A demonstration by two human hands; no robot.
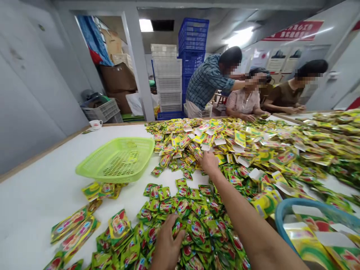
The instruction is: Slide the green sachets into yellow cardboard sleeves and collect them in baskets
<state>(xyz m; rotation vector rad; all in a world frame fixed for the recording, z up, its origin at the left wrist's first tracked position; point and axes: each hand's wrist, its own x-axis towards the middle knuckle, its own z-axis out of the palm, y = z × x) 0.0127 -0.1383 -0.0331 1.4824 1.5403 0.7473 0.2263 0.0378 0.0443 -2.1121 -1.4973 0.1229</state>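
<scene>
My left hand (pixel 168 240) rests on a heap of small green snack packets (pixel 197 228) with red and yellow print. Its thumb and fingers are apart, with packets showing between them. Farther out, my right hand (pixel 209 162) reaches to the near side of a pile of yellow cartons (pixel 239 138), many with white flaps. Its fingers are closed at the edge of a yellow carton (pixel 196 150), and the fingertips are partly hidden. Several larger yellow-green packs (pixel 119 224) lie left of the green heap.
A lime-green plastic basket (pixel 112 176) stands on the white table (pixel 36 187), tilted over some packs. At right is a blue tub (pixel 284 210) of cartons. A cup (pixel 96 124) sits at the far edge. Co-workers (pixel 204 84) and stacked crates (pixel 169 80) are beyond.
</scene>
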